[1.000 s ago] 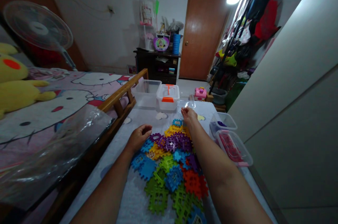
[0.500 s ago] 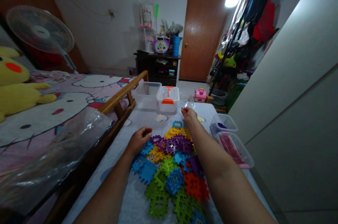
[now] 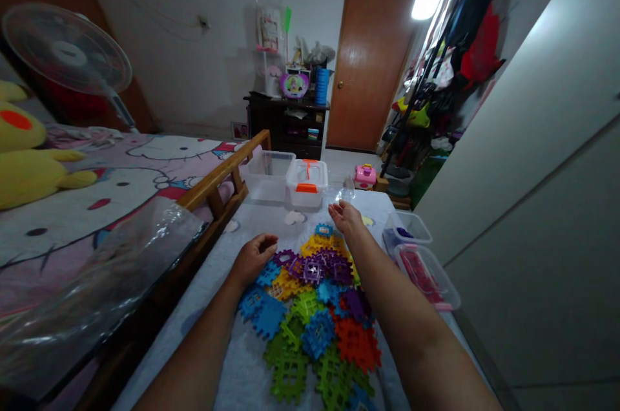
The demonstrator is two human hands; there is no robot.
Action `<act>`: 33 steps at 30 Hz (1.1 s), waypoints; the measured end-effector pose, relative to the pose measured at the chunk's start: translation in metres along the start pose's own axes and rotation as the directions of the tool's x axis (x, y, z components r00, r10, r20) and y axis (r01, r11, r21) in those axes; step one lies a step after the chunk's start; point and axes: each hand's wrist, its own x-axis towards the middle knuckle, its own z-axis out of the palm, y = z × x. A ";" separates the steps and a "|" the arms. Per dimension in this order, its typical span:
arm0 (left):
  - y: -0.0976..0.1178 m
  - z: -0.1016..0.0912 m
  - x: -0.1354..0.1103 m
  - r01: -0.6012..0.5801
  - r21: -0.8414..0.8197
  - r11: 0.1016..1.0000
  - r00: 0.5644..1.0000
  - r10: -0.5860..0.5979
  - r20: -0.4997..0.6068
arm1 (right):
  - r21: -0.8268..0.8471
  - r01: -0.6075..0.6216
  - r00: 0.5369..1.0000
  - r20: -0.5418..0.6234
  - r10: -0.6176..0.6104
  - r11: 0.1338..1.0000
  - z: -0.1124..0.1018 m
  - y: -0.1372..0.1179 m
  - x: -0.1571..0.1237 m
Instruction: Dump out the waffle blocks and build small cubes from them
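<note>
Between my forearms a pile of plastic interlocking building tiles (image 3: 317, 333) with toothed edges lies on the pale blue cloth; they are green, blue, orange-red, purple and yellow. My left hand (image 3: 254, 257) is at the pile's left edge, near the purple and blue tiles, with fingers loosely curved, thumb apart and nothing in it. Beyond the pile's far right side, my right hand (image 3: 345, 216) is raised with fingers apart, holding nothing. It is nearest to a yellow tile (image 3: 322, 244) and a small blue tile (image 3: 324, 229). My right forearm hides part of the pile's right side.
At the far end stand an open clear bin (image 3: 271, 172) and a lidded clear box (image 3: 307, 183) with orange latches. Clear tubs (image 3: 407, 230) with purple and red contents sit at right. A wooden rail (image 3: 217, 185) and plastic sheet (image 3: 111, 282) border the left.
My right hand has opened its fingers a little and shifted slightly down. My left hand stays at the pile's edge. The whole view has turned slightly; the tiles lie as before.
</note>
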 end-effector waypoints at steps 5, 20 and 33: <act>0.000 -0.001 0.001 -0.007 0.023 1.000 1.000 0.007 0.003 | -0.125 -0.047 0.986 0.156 0.066 0.991 -0.019 -0.037 -0.049; 0.000 -0.002 0.001 -0.001 0.096 0.995 0.999 -0.002 0.033 | -0.963 0.265 0.863 0.256 -0.436 -0.042 -0.167 -0.149 -0.045; 0.009 -0.002 0.004 -0.043 0.136 0.990 0.999 0.043 0.003 | -0.922 0.127 0.929 0.240 -0.283 -0.366 -0.178 -0.127 -0.123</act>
